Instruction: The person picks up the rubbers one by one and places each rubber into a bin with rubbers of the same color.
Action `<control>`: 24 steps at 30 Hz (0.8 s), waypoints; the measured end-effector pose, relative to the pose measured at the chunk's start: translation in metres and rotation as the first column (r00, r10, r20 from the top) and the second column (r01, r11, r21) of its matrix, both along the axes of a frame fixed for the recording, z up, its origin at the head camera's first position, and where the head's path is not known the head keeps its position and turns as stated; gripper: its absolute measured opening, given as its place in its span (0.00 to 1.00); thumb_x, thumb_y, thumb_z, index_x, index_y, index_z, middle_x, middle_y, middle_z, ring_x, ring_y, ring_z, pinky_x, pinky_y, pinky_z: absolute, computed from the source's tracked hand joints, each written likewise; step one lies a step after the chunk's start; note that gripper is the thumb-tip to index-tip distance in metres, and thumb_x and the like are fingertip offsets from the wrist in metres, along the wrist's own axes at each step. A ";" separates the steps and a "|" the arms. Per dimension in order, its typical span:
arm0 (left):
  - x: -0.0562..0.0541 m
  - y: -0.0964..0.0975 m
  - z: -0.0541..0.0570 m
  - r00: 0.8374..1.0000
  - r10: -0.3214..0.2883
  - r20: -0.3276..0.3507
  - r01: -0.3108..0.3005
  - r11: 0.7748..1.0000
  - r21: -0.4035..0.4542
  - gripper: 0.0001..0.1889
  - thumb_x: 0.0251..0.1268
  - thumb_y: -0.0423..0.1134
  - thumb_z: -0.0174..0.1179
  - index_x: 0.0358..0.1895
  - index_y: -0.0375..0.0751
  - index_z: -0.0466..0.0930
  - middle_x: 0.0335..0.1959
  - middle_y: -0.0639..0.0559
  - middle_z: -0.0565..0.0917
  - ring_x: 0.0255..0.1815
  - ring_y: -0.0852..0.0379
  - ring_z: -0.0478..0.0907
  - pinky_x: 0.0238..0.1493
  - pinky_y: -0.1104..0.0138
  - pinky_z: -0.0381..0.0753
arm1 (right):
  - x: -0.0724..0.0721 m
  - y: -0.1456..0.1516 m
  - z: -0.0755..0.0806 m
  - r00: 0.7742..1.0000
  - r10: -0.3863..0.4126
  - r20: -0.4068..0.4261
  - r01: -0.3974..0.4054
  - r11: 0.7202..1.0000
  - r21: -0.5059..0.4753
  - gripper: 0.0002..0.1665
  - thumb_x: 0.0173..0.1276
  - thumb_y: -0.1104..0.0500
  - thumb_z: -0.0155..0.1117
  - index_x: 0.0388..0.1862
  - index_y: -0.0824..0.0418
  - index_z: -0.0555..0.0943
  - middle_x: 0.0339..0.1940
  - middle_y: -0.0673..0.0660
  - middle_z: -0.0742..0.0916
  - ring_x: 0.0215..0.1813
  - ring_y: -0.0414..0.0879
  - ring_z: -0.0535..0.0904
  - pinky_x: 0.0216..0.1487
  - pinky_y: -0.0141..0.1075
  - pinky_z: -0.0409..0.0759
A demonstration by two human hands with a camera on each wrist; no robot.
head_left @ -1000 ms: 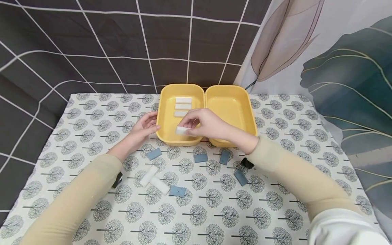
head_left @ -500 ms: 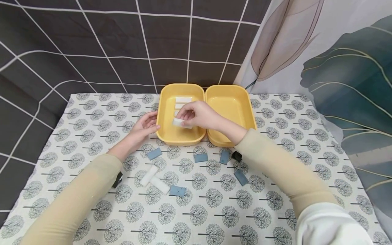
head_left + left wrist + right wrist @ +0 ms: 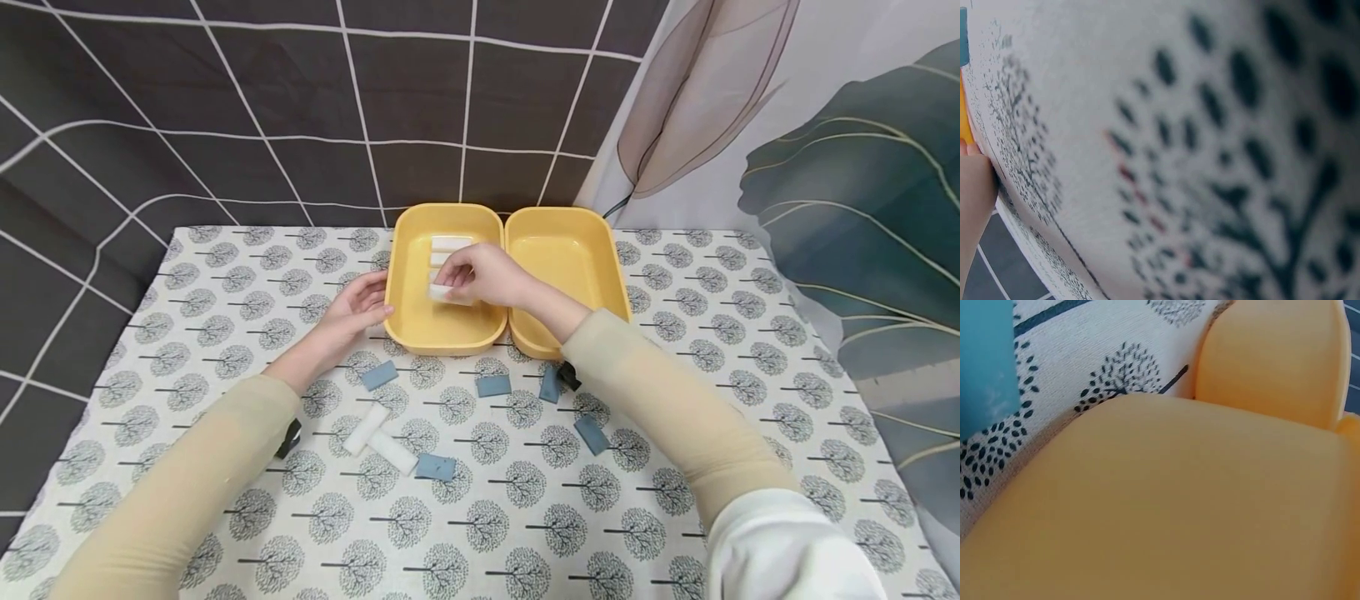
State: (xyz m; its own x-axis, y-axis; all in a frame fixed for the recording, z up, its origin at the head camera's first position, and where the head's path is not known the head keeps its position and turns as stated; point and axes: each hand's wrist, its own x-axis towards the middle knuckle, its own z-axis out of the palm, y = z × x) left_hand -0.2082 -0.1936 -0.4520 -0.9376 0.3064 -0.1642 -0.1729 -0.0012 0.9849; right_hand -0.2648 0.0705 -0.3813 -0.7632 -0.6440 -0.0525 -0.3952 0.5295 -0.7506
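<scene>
My right hand (image 3: 489,273) is over the left yellow container (image 3: 405,312), pinching a white rectangular block (image 3: 448,296) between thumb and fingers. White blocks (image 3: 452,243) lie in a column on that container's floor, partly covered by the right hand. My left hand (image 3: 348,310) touches the container's outer left side with its thumb and fingers, not curled round anything. In the left wrist view only part of the left hand (image 3: 974,200) shows at the edge. The right wrist view is filled by a yellow container wall (image 3: 1179,500); the right hand is out of sight there.
A second yellow container (image 3: 573,258) stands against the first on the right. Several blue blocks (image 3: 493,385) lie scattered on the tree-print cloth in front. Two white blocks (image 3: 392,452) lie touching near the left forearm. A dark gridded backdrop (image 3: 405,92) hangs behind.
My right hand has moved slightly away from me inside the left container, carrying the white block closer to the column of white blocks. The left hand has stayed in place.
</scene>
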 end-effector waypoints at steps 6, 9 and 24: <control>0.000 -0.001 0.000 1.000 0.002 0.005 -0.002 1.000 -0.013 0.37 0.74 0.25 0.53 0.84 0.33 0.52 0.84 0.35 0.59 0.77 0.53 0.66 0.87 0.63 0.63 | -0.006 -0.001 -0.010 0.999 0.033 -0.042 -0.029 0.996 0.084 0.09 0.65 0.70 0.74 0.44 0.68 0.90 0.41 0.62 0.91 0.44 0.50 0.85 0.49 0.34 0.87; 0.001 -0.001 0.000 1.000 0.001 0.007 -0.001 1.000 -0.019 0.37 0.75 0.25 0.53 0.84 0.33 0.52 0.84 0.36 0.60 0.79 0.50 0.65 0.87 0.61 0.62 | -0.009 -0.002 -0.013 0.997 0.052 -0.059 -0.045 0.991 0.122 0.09 0.65 0.69 0.74 0.45 0.67 0.90 0.42 0.61 0.92 0.44 0.50 0.85 0.51 0.35 0.87; 0.002 0.001 0.003 1.000 0.006 0.015 -0.006 1.000 -0.023 0.37 0.74 0.25 0.53 0.83 0.31 0.51 0.84 0.35 0.60 0.78 0.50 0.66 0.85 0.65 0.65 | -0.016 -0.010 -0.013 0.993 0.090 -0.076 -0.070 0.970 0.233 0.11 0.67 0.70 0.70 0.48 0.66 0.90 0.45 0.61 0.92 0.49 0.51 0.86 0.58 0.37 0.87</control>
